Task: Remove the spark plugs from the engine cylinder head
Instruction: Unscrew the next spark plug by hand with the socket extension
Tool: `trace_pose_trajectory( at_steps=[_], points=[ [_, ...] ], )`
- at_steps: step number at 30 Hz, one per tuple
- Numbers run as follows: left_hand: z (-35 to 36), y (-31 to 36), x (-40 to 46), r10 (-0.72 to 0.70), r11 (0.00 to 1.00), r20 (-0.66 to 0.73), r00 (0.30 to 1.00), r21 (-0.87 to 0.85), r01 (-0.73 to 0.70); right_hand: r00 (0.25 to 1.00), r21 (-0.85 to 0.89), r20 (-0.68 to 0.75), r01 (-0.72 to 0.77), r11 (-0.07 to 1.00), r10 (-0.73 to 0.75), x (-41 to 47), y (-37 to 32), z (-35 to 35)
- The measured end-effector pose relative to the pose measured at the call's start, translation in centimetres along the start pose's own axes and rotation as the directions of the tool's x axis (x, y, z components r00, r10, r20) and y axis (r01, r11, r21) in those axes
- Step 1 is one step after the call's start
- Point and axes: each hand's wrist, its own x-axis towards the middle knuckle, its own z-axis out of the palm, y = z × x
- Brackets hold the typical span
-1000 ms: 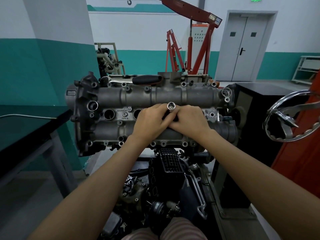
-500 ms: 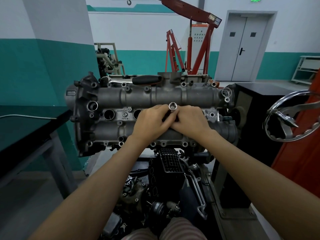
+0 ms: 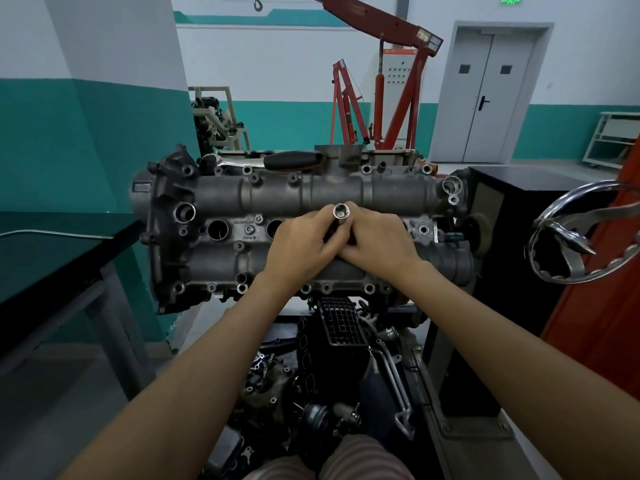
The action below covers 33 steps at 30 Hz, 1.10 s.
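On the grey cast-metal engine cylinder head (image 3: 346, 195), both hands meet at its middle. The left hand (image 3: 298, 244) and right hand (image 3: 381, 242) curl their fingers together around a shiny steel tubular socket (image 3: 341, 213) standing up from a plug well. 2 open round wells (image 3: 218, 229) lie left of the socket. No spark plug itself shows.

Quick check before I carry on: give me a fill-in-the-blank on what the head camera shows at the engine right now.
1. Both hands grip the silver ____ socket standing on the cylinder head.
2. The left hand sits on the ____ side of the right hand.
3. Left of the hands, two spark plug wells are ____.
4. A ratchet with a ____ handle lies along the head's far edge.

Missing words: spark plug; left; open; black
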Motion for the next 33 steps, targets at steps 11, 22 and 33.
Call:
trace_pose_trajectory(
  at_steps=[11, 22, 33],
  points=[
    [-0.21, 0.1, 0.0, 0.021, 0.999, 0.021, 1.0, -0.03, -0.02, 1.0, 0.001, 0.013, 0.014, 1.0, -0.014, 0.06, 0.07, 0.13],
    [-0.1, -0.09, 0.11, -0.017, 1.0, 0.05, 0.999, 0.023, 0.016, 0.999, -0.04, 0.032, -0.037, 0.998, 0.039, 0.14, 0.13, 0.16],
    [0.06, -0.21, 0.16, -0.04, 0.999, 0.01, 0.999, 0.025, 0.04, 0.999, -0.057, 0.014, -0.038, 0.998, 0.039, 0.19, 0.26, 0.22]
  ],
)
